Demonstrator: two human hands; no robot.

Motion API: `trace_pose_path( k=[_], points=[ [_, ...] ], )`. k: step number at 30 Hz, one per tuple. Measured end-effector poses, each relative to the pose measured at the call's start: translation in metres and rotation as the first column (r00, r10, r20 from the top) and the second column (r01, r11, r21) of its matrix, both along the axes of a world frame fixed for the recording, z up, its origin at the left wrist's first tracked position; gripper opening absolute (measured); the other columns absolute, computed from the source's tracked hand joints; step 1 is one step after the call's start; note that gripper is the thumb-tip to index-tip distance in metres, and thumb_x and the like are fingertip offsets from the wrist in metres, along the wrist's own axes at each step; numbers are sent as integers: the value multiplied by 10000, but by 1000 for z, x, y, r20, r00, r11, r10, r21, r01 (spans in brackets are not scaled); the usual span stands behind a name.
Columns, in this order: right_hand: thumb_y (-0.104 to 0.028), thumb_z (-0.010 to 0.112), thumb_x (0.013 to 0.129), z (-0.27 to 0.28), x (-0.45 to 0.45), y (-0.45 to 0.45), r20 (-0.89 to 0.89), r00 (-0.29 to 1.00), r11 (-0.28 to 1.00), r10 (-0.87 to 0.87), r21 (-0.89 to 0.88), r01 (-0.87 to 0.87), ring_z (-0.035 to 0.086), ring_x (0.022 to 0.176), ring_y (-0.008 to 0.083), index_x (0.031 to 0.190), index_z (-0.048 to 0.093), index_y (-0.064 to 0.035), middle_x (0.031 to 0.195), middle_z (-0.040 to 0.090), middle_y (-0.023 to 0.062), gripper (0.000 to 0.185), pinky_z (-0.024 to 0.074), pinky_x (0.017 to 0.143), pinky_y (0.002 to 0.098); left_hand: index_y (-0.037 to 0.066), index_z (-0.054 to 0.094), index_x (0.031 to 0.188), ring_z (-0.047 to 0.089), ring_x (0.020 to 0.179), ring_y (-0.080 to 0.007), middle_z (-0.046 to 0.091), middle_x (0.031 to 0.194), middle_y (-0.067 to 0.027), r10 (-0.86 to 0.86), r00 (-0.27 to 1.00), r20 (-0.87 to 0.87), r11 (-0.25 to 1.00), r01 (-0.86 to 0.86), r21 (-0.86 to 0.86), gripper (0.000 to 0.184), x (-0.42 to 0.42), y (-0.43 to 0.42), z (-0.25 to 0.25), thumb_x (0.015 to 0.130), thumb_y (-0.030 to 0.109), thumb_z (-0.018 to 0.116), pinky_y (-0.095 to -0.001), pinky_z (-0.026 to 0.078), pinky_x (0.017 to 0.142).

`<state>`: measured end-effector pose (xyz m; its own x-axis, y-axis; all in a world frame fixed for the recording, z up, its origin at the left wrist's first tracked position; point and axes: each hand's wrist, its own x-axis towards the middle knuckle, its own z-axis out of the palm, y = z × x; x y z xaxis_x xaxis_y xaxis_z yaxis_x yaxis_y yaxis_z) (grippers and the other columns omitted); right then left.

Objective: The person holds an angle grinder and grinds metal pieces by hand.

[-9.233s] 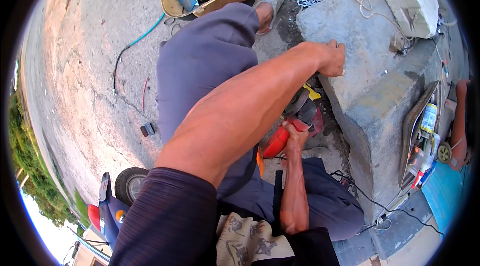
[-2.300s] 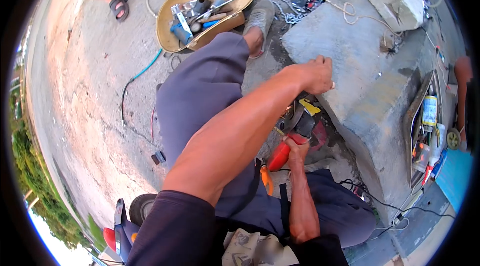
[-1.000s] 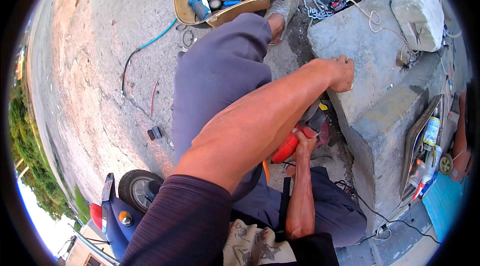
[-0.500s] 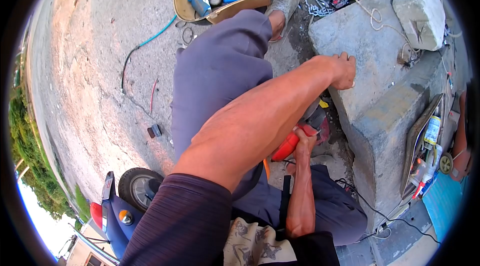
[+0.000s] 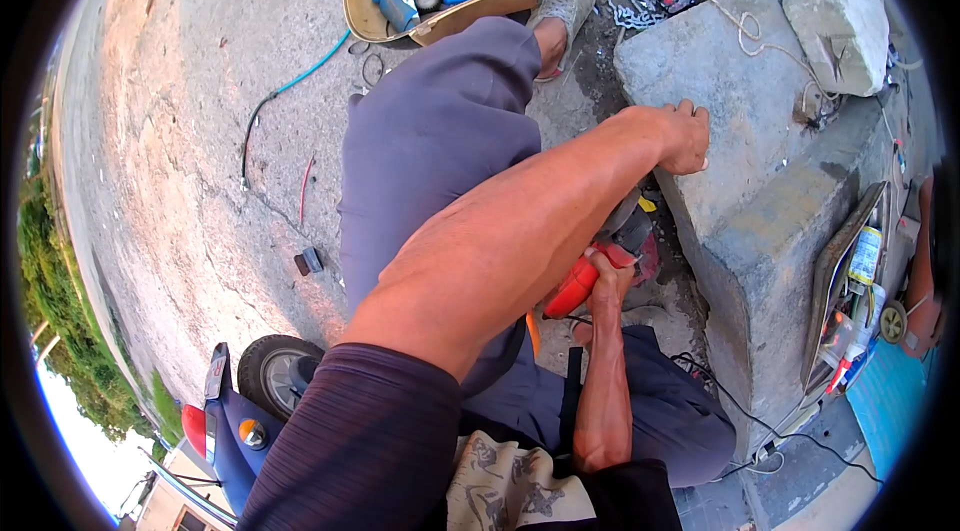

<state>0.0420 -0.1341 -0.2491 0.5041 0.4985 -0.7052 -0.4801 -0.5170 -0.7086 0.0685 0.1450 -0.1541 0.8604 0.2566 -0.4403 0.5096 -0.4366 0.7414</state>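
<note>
My left hand [image 5: 684, 139] reaches across to the edge of the concrete block [image 5: 700, 81]. Its fingers are curled over; whatever they grip is hidden beneath the hand. Lower down, my right hand [image 5: 610, 276] is wrapped round a red angle grinder [image 5: 574, 291]. The grinder's dark head and grey disc lie low beside the block, partly covered by my left forearm. A small yellow piece [image 5: 648, 204] shows close to the disc.
A tan tray of tools [image 5: 360, 6] stands beyond my left knee. A chain [image 5: 620, 6] and smaller concrete blocks [image 5: 838, 21] are at the upper right. A power cord [image 5: 770, 431] runs at lower right. A vehicle wheel [image 5: 270, 371] is at lower left.
The view has shifted slightly. A little more of the grinder's disc and head shows below my left forearm; both hands stay nearly in place.
</note>
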Motion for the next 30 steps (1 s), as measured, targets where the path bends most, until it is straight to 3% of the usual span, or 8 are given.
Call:
trace_pose_path(
  k=[6,9,30],
  points=[
    [-16,721,747,-3,1,-1,-9,1000,1000,4,0,-4,678,897,223,1095,665,25,1008,704,89,354,540,856,371,-100,323,1452,488,1331,-497,424,1458,-326,-3,1000,-8,1000,3,3,746,0,0,1,1000,423,602,-538,419,1111],
    [-43,753,737,1,-4,4,53,996,995,-70,68,66,662,707,212,910,701,28,818,711,102,194,526,672,349,-103,323,1450,489,1330,-498,423,1459,-326,8,1000,-3,1000,-8,-2,749,0,0,-1,999,425,603,-539,421,1110],
    [-53,748,750,-3,-4,0,44,998,997,-50,64,47,658,709,205,923,711,41,826,712,103,201,522,673,343,-112,316,1452,471,1348,-498,418,1463,-327,-3,1000,1,1000,3,-9,751,0,1,-1,1001,416,603,-536,418,1113]
  ],
)
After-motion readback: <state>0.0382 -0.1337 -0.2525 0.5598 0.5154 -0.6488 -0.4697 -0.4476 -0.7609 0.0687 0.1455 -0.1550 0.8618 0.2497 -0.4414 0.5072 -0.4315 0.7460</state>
